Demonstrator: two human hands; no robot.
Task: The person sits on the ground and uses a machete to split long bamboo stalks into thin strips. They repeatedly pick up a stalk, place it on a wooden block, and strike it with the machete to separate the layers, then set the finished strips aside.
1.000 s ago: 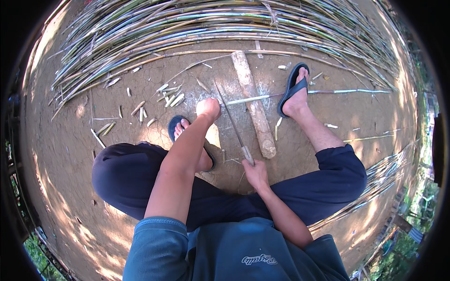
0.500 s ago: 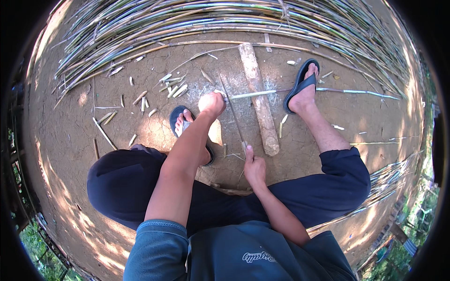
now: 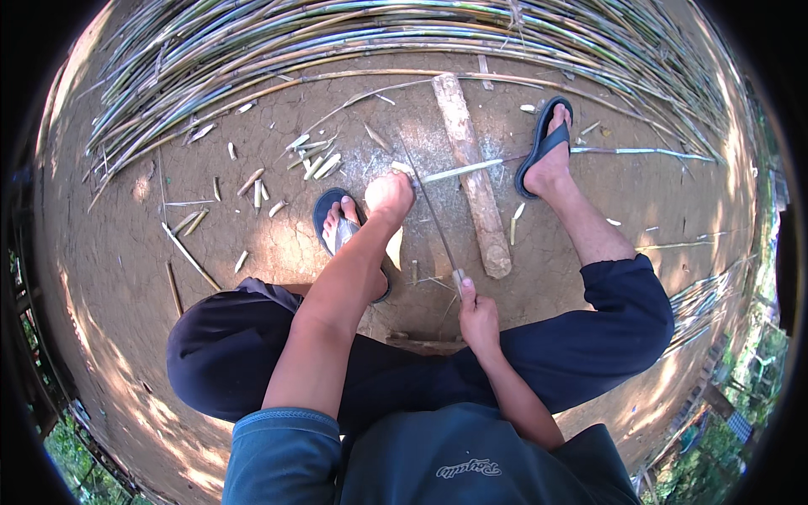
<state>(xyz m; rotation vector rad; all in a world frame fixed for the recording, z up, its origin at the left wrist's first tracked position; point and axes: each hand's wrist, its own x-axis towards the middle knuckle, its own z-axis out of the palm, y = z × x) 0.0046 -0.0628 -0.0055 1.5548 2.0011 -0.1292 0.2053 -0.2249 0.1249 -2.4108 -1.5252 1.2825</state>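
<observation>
My left hand is closed around the near-left end of a slender cane, whose pale tip shows beyond my fingers. Across the log the cane runs to the right, passing under my right sandal. My right hand grips the pale handle of a long, narrow-bladed tool that looks like a saw, thumb laid along the handle. Its blade, seen nearly edge-on, crosses the cane just right of my left hand. Whether it has teeth is too small to see. Whitish dust lies on the ground around them.
A large bundle of long canes spreads across the far side. Several short cut pieces are scattered on the cracked earth at left. My left sandal is beside my left forearm. Another cane bundle lies at the right.
The saw and my right hand have shifted slightly right and nearer to me in the picture. My left hand still holds the cane, while the whole view has moved a little.
</observation>
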